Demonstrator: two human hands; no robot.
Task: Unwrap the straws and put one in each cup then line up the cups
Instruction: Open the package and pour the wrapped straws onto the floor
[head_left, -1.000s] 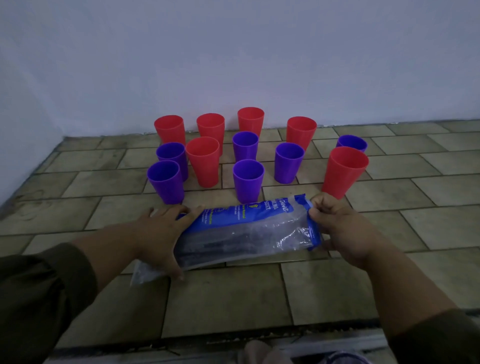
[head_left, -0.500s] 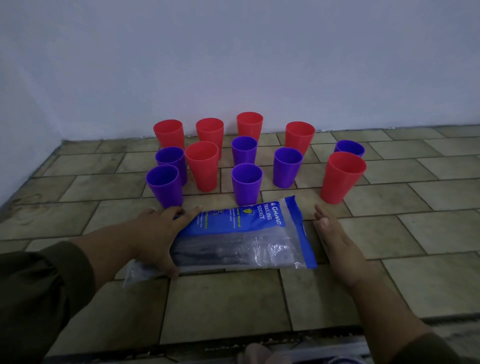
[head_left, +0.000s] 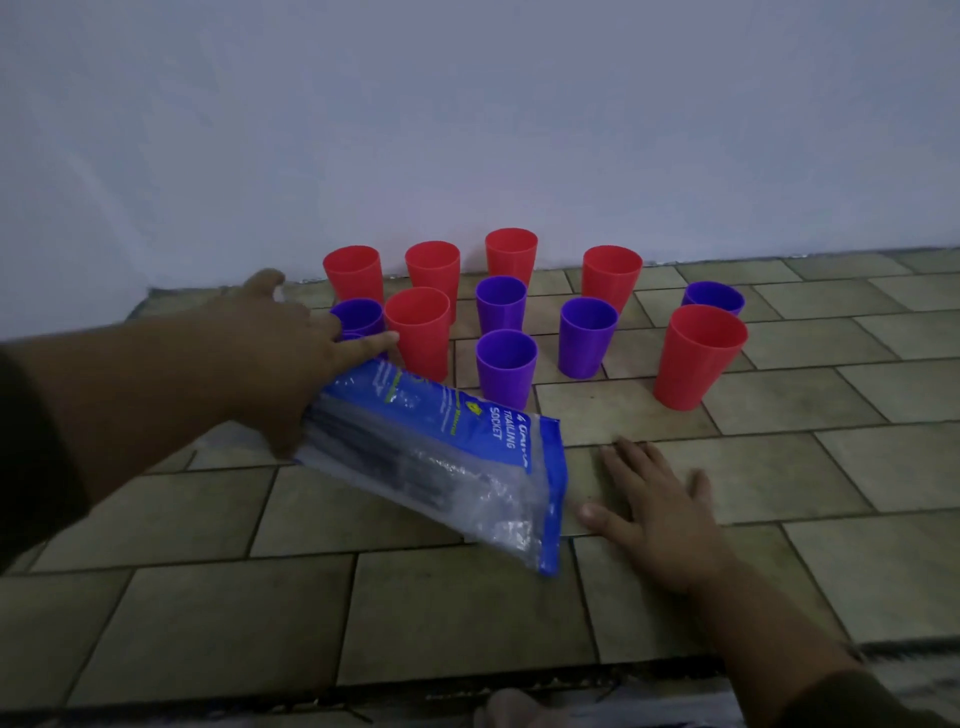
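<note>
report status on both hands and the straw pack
Left grip holds straw pack by one end, tilted. Right grip open, flat on floor. No straws in cups yet. Red cup close by left fingers.

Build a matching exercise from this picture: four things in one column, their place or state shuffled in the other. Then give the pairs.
Things
1. left hand
2. right hand
3. plastic bag
4. rightmost purple cup

Places or states
A. flat on the tiled floor, fingers spread
B. just behind the front right red cup
C. tilted, one end raised
D. holds the raised end of the plastic bag

Pairs: 1-D, 2-A, 3-C, 4-B
</note>
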